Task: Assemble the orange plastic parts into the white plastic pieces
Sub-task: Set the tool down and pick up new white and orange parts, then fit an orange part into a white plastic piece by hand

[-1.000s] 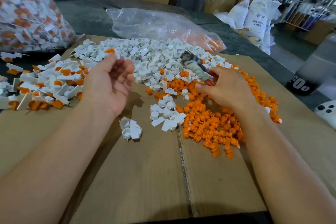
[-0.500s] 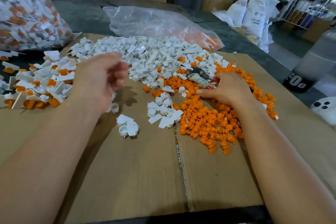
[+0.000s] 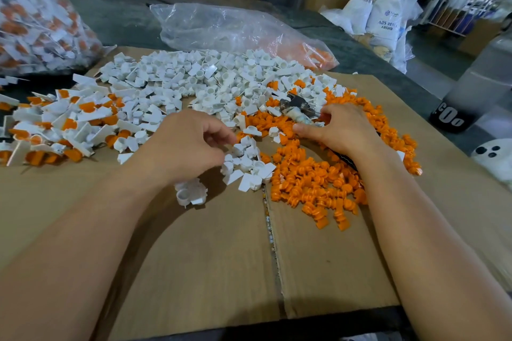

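Before the orange-parts bag (image 3: 221,28), right fingers (image 3: 331,113) grip a tool (image 3: 297,111); left fingers' (image 3: 217,130) hold unclear.

"ABS RESIN" is printed on a white sack (image 3: 386,22); large white characters resembling "COo" are seen on a dark container (image 3: 448,119).

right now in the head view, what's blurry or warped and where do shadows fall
Head view: wide-angle stretch swells both forearms near the bottom edge; the grey container at far right is blurred; the clear bag shows soft glare; the left hand casts a soft shadow on the cardboard.
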